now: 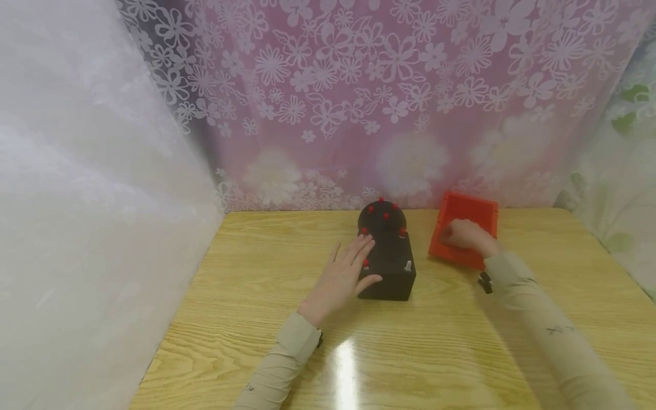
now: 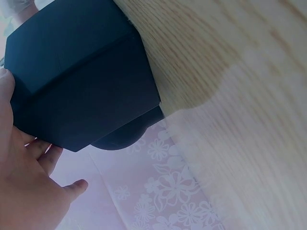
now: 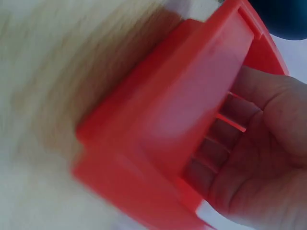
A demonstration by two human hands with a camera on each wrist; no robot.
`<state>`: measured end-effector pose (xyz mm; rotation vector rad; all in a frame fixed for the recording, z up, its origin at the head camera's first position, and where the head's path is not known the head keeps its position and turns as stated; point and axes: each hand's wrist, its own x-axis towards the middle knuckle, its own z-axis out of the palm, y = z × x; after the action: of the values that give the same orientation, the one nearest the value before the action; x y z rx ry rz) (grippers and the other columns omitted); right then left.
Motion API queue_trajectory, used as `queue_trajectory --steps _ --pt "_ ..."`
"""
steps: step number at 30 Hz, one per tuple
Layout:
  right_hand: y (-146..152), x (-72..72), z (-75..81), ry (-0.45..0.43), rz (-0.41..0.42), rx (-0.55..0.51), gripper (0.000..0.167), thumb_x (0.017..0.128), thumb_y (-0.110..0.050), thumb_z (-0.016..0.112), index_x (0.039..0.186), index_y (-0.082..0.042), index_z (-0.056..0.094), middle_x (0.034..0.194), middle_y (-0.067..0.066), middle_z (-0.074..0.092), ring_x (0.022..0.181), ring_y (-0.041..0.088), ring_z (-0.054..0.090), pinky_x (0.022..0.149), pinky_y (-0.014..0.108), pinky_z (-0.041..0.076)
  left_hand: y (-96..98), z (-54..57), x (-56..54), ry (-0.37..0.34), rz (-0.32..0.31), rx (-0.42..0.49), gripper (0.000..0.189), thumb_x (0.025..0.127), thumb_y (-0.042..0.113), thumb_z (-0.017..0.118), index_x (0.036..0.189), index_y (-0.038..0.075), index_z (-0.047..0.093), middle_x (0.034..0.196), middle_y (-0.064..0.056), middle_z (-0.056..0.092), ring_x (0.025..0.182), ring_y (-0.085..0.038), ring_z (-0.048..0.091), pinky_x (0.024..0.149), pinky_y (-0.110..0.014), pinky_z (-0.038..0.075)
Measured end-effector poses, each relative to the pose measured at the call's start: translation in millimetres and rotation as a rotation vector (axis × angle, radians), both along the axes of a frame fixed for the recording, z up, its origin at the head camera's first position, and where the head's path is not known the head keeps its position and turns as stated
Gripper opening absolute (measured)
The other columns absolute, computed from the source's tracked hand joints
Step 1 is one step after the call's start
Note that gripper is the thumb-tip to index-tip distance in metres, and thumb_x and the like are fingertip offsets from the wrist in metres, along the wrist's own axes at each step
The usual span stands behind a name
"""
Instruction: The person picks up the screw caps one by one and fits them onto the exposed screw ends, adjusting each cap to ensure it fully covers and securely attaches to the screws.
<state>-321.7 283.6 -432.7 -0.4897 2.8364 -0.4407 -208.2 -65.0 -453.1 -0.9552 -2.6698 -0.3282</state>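
A black box (image 1: 389, 267) with a round black top part (image 1: 381, 219) at its far end stands mid-table. Several small red knobs dot it, and a pale upright peg (image 1: 408, 266) sits near its front right corner. My left hand (image 1: 340, 282) rests along the box's left edge, fingers extended; the left wrist view shows the box's side (image 2: 86, 91) close by. Over on the right, my right hand (image 1: 467, 234) reaches into a red bin (image 1: 437, 246) with its fingers bent down. The bin wall (image 3: 163, 110) hides those fingertips, so I cannot tell whether they hold anything.
The wood-grain table (image 1: 246, 319) reaches back to a pink floral curtain (image 1: 328, 114). White sheeting (image 1: 102, 199) hangs at the left, and a leaf-patterned cloth (image 1: 622, 171) at the right. The red bin stands just right of the black box.
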Motion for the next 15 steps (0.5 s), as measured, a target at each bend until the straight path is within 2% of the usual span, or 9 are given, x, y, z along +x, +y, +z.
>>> queue_trajectory --steps 2,5,7,15 --pt "0.0 0.9 3.0 -0.006 -0.029 0.043 0.019 0.090 -0.011 0.063 0.071 -0.007 0.062 0.066 0.000 0.051 0.063 0.018 0.046 0.060 0.033 0.043 0.0 0.1 0.3 0.001 0.000 0.000 0.078 0.103 0.057 0.045 0.161 0.009 0.025 0.168 -0.004 0.023 0.155 -0.018 0.017 0.124 -0.054 0.017" --pt "-0.6 2.1 7.0 -0.015 -0.041 0.108 0.027 0.087 -0.007 0.060 0.063 -0.013 0.049 0.062 -0.001 0.041 0.060 0.017 0.041 0.057 0.031 0.039 -0.3 0.8 1.1 -0.004 0.001 0.000 0.078 0.103 0.056 0.045 0.161 0.009 0.025 0.168 -0.005 0.023 0.155 -0.018 0.017 0.124 -0.054 0.016" --pt "-1.4 2.5 9.1 -0.021 -0.032 0.131 0.026 0.084 -0.003 0.056 0.063 -0.013 0.046 0.063 0.000 0.041 0.061 0.018 0.041 0.058 0.032 0.039 -0.6 1.7 1.5 -0.008 0.002 0.004 0.078 0.103 0.056 0.046 0.161 0.008 0.025 0.168 -0.005 0.023 0.156 -0.018 0.017 0.124 -0.054 0.016" --pt "-1.2 2.1 8.3 -0.048 -0.004 0.154 0.026 0.084 -0.002 0.054 0.063 -0.015 0.044 0.065 0.001 0.042 0.064 0.020 0.042 0.062 0.033 0.041 -0.2 1.0 0.4 -0.016 0.007 0.005 0.078 0.103 0.057 0.044 0.162 0.010 0.024 0.168 -0.004 0.023 0.156 -0.017 0.015 0.125 -0.053 0.015"
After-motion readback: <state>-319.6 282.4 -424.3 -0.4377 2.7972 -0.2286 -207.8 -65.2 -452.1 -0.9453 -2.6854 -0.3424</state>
